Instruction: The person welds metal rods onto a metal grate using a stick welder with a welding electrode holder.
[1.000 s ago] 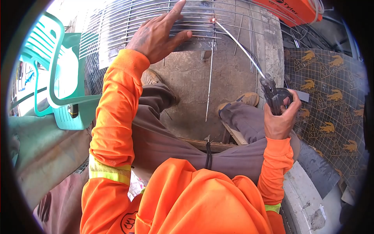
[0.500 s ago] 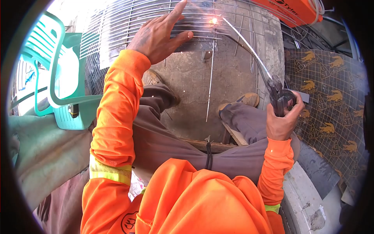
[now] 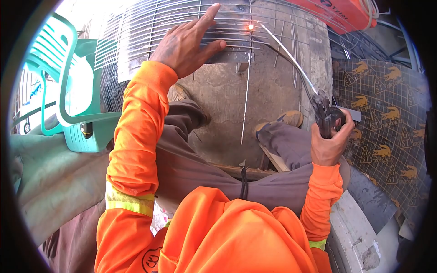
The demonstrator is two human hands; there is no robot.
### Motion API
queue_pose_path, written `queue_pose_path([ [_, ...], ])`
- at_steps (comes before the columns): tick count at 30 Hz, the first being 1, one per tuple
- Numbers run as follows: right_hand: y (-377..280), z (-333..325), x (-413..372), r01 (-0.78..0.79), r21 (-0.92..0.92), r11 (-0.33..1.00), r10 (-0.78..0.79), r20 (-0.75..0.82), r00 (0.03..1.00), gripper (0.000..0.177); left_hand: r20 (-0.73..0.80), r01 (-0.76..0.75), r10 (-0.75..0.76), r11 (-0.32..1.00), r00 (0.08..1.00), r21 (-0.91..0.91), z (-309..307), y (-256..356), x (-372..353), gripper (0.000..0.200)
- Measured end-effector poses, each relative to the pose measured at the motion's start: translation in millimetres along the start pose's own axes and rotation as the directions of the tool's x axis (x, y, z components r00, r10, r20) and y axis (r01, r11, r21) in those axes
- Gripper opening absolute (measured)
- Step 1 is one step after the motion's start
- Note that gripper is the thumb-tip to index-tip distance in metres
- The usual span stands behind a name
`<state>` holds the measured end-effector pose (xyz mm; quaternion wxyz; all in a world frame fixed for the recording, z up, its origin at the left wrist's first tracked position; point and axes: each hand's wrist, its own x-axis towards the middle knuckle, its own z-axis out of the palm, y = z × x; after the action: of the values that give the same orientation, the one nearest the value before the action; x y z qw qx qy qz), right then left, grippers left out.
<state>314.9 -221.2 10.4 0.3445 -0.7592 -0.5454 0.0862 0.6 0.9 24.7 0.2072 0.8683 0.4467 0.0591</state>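
My left hand [image 3: 189,38] lies flat with fingers spread on a metal wire grille [image 3: 150,27] that rests on the concrete floor ahead of my knees. My right hand [image 3: 330,139] grips a black electrode holder [image 3: 325,113]. Its long thin welding rod [image 3: 284,48] slants up and left, and the tip glows orange on a grille wire [image 3: 250,27] just right of my left fingers. One long wire [image 3: 246,95] hangs down from the grille toward my feet.
A green plastic chair [image 3: 68,91] stands at the left. An orange machine [image 3: 337,11] sits at the top right, above black mats with gold logos [image 3: 387,118]. A concrete slab edge [image 3: 355,232] lies beside my right hip.
The bright spark at the rod tip has faded to a small orange glow. My right hand and the holder have shifted slightly right and down. My left hand stays pressed on the grille.
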Motion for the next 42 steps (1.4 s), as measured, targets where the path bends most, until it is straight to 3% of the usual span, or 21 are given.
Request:
queue_pose_path([
  [1, 0.4, -0.1, -0.1, 0.001, 0.001, 1.000, -0.001, -0.001, 1.000, 0.065, -0.077, -0.041, 0.045, 0.998, 0.996, 0.050, 4.5, -1.9, -0.8, 0.072],
  [4, 0.8, -0.3, -0.1, 0.003, 0.000, 1.000, -0.003, -0.003, 1.000, 0.065, -0.212, -0.062, 0.083, 0.993, 0.974, 0.101, 23.5, -9.0, -2.4, 0.079],
  [13, -0.9, -2.8, 0.0, -0.054, 0.019, 0.998, 0.054, -0.008, 0.998, 0.066, -0.203, -0.058, 0.068, 0.997, 0.977, 0.054, 20.4, -11.5, 1.3, 0.070],
  [18, -0.2, -4.5, 0.4, -0.174, 0.177, 0.969, 0.173, 0.017, 0.985, 0.064, -0.229, 0.014, 0.011, 0.994, 0.973, 0.105, 18.8, -11.9, 2.2, 0.060],
  [22, 1.2, -7.4, 2.6, -0.147, 0.117, 0.982, 0.148, -0.003, 0.989, 0.063, -0.290, -0.008, 0.046, 0.991, 0.956, 0.131, 27.7, -16.3, 3.6, 0.056],
  [24, 6.6, -7.3, 2.3, -0.242, 0.240, 0.940, 0.244, 0.023, 0.970, 0.062, -0.271, -0.008, 0.042, 0.992, 0.962, 0.128, 25.6, -14.0, 4.7, 0.055],
  [28, 6.4, -7.3, 5.5, -0.234, 0.223, 0.946, 0.237, 0.015, 0.971, 0.061, -0.241, -0.001, 0.052, 0.978, 0.969, 0.208, 25.0, -9.2, 5.0, 0.053],
  [33, 8.0, -7.6, 7.2, -0.273, 0.230, 0.934, 0.268, 0.053, 0.962, 0.060, -0.203, 0.042, -0.010, 0.987, 0.979, 0.155, 22.1, -6.9, 5.2, 0.053],
  [42, 0.9, -9.7, 10.5, -0.267, 0.177, 0.947, 0.258, 0.068, 0.964, 0.060, -0.193, 0.002, 0.037, 0.981, 0.980, 0.196, 18.7, -5.4, 3.0, 0.052],
])
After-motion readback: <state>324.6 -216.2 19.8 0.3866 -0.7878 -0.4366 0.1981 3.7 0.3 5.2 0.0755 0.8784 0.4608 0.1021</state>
